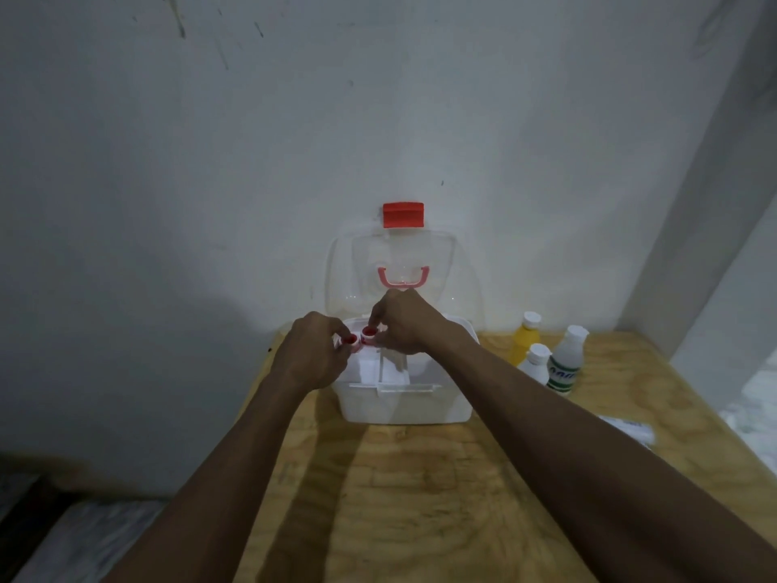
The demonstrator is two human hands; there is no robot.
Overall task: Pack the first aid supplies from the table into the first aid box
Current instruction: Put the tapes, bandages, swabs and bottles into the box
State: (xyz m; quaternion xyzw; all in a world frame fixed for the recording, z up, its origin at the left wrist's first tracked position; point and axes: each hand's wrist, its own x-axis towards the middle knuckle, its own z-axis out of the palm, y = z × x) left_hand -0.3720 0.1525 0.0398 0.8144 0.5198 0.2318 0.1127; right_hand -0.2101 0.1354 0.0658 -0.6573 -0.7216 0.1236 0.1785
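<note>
Hands' grips (313, 355) (403, 326) on red-capped items (350, 340) (368, 332) over open box (403, 403).

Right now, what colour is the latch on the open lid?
Red latch, clearest in the head view.

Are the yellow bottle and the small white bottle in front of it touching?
Cannot tell. In the head view the small white bottle overlaps the yellow bottle, hiding any gap or contact between them.

The scene was dim and bluish, brightest on the wall (378, 140) at frame centre. Both forearms threw dark shadows across the bench (483, 477). Edges bowed with wide-angle distortion; detail was soft and smeared, especially lower right.
</note>
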